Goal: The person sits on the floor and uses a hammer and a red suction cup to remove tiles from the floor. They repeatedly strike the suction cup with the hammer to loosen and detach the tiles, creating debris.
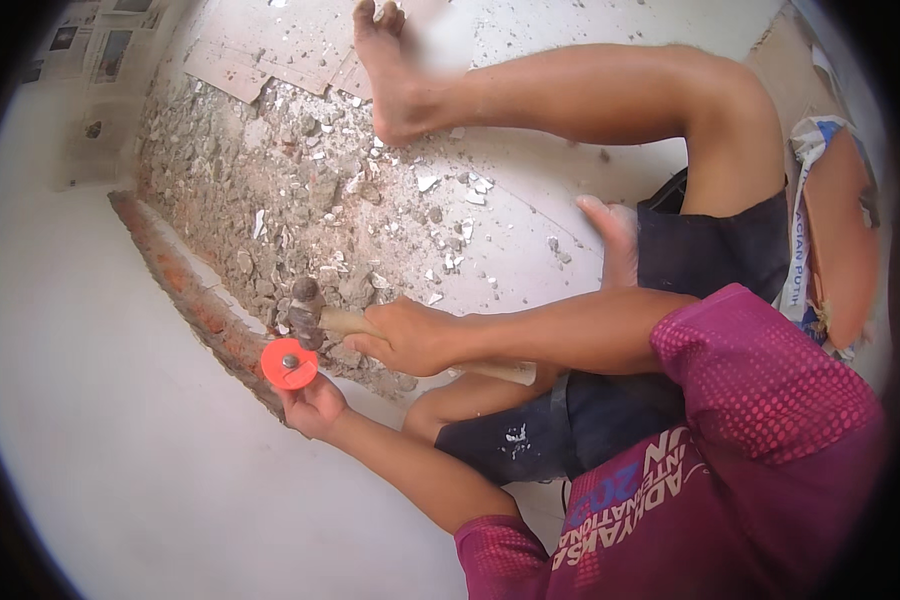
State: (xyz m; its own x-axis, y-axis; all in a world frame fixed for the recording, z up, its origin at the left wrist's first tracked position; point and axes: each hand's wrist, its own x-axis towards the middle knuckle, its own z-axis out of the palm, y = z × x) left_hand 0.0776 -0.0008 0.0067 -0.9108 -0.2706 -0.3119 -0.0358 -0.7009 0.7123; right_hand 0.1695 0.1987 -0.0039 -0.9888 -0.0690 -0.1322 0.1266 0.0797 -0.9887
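Observation:
My left hand (315, 408) is wrapped round a chisel with a round orange hand guard (288, 376); the metal striking end pokes up through the guard's middle. The chisel's blade is hidden beneath the guard. Behind it runs a strip of broken-out wall (185, 275) with red brick and rough mortar laid bare. My right hand (410, 337) grips the wooden handle of a hammer (305, 310), close below its dusty metal head. The head hangs just beside the guard, slightly farther off; I cannot tell whether they touch.
Broken plaster and mortar rubble (300, 190) covers the floor along the wall. Flat sheets of cardboard (240, 68) lie at the far side, and printed paper (105, 75) at the far left. A torn sack (805, 215) stands at the right. My bare legs (590, 95) flank the work.

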